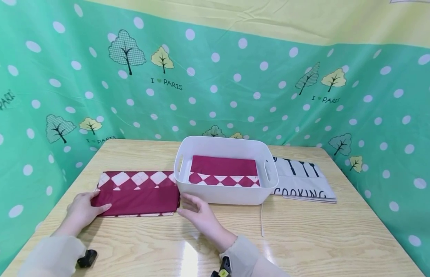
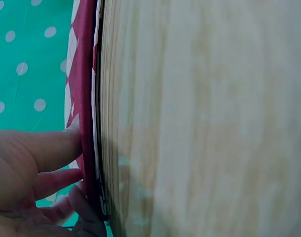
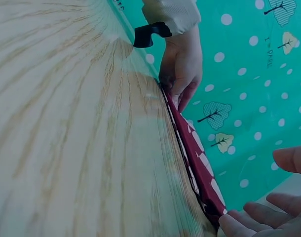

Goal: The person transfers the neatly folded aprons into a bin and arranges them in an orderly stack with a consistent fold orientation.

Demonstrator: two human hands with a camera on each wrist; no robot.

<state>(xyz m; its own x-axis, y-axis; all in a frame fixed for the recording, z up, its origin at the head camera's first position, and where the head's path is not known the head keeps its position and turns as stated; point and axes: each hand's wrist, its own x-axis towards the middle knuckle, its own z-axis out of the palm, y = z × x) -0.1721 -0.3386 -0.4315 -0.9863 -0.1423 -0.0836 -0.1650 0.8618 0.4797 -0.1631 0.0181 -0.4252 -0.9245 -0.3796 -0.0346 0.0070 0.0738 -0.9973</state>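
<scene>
left hand pinches a folded maroon, white-diamond cloth on wooden worktop; right hand, fingers spread, beside it.

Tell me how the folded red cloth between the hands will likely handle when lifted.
The cloth will probably sag in the middle, being thin fabric folded in layers. Its lower layer, peeking out along the near edge, might slip loose.

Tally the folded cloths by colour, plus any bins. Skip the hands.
White bin: 1
Maroon folded cloths: 2 (left cloth, outside the bin; inner cloth, inside it)
White printed folded cloth: 1
Total: 4
</scene>
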